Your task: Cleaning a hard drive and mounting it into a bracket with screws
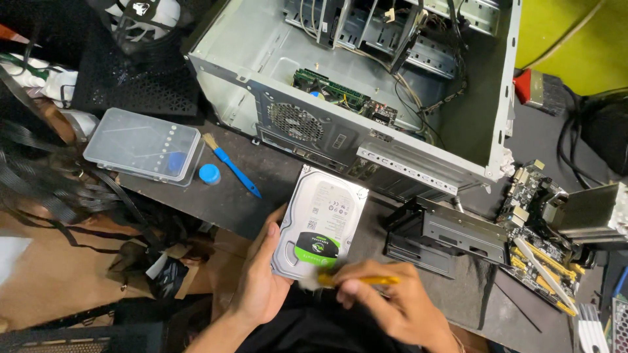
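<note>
Plastic box (140,144): a clear, lidded, rectangular case was seen at the left of the dark work surface (261,202), with a row of small pale dots along one side of its lid and something blue showing through one corner.
Blue cap (209,174): a small round blue cap was set just beside the box, on its right.
Blue brush (231,164): a brush with a blue handle and pale bristles was laid aslant near the cap, untouched.
Left hand (261,281): it was closed around the left edge and lower corner of the hard drive (320,225), which was held tilted above the near edge of the surface.
Hard drive: a silver rectangular drive was held label side up, in front of the open computer case (366,85) and apart from it.
Drive label: a white sheet covered most of the top face, with a black and green curved patch on its lower part; the small print was left unread.
Step in hand: the lower edge of the drive was judged to be under brushing, probably for dust.
Right hand (392,304): it was pinched on a yellow-handled brush (356,280), its pale tip touching the drive's lower edge; the hand was blurred.
Next move: light, short strokes and a steady left grip were judged to be called for.
Drive cage (445,238): a black metal bracket was lying to the right, near the drive.
Circuit board (543,255): a board with yellow slots was lying at the far right.
</note>
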